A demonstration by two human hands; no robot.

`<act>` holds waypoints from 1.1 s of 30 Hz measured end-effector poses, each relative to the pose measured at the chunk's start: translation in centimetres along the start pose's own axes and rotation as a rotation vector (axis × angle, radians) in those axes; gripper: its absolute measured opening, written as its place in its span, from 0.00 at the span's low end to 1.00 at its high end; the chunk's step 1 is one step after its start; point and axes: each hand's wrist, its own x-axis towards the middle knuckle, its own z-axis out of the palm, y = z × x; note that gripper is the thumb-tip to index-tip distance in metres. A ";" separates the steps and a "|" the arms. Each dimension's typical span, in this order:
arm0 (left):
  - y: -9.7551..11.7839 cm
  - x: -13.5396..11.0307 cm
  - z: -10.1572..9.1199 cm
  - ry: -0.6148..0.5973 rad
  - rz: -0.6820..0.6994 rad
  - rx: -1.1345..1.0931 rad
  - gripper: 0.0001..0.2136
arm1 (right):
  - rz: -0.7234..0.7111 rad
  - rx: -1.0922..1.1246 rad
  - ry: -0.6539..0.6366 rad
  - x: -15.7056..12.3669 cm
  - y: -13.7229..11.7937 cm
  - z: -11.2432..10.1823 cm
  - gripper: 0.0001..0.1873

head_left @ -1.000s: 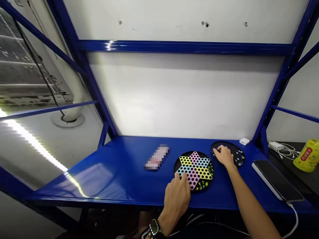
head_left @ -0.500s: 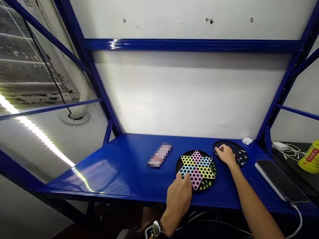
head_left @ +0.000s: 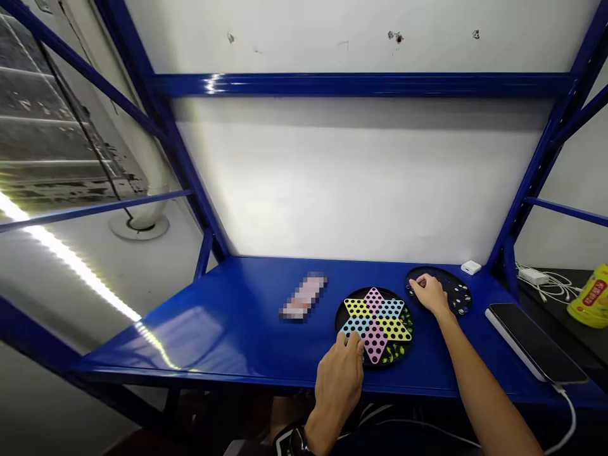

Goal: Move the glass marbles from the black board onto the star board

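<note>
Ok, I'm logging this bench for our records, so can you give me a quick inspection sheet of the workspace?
Surface: blue metal shelf, glossy, glare at left.
Game items: Chinese checkers board, coloured star on black; round dark tray holding small shiny pieces.
Clutter: blurred pink item, unidentifiable; small white box; phone.
Hands: left hand touching the board's near edge; right hand on the tray.
Cables: white cable from the phone; tangled white cables beyond.
Surroundings: white wall, white pipe, yellow drink container.
</note>
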 end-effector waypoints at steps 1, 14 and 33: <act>0.0 0.0 0.0 0.011 -0.002 -0.007 0.19 | -0.001 0.002 -0.002 0.0 0.0 0.0 0.18; -1.2 -0.1 -0.4 0.084 -0.070 -0.359 0.21 | -0.007 0.049 0.020 -0.4 -0.5 -0.3 0.17; 1.2 1.8 -7.8 0.132 0.282 0.019 0.10 | 0.696 2.063 -0.768 -19.4 -15.0 2.6 0.17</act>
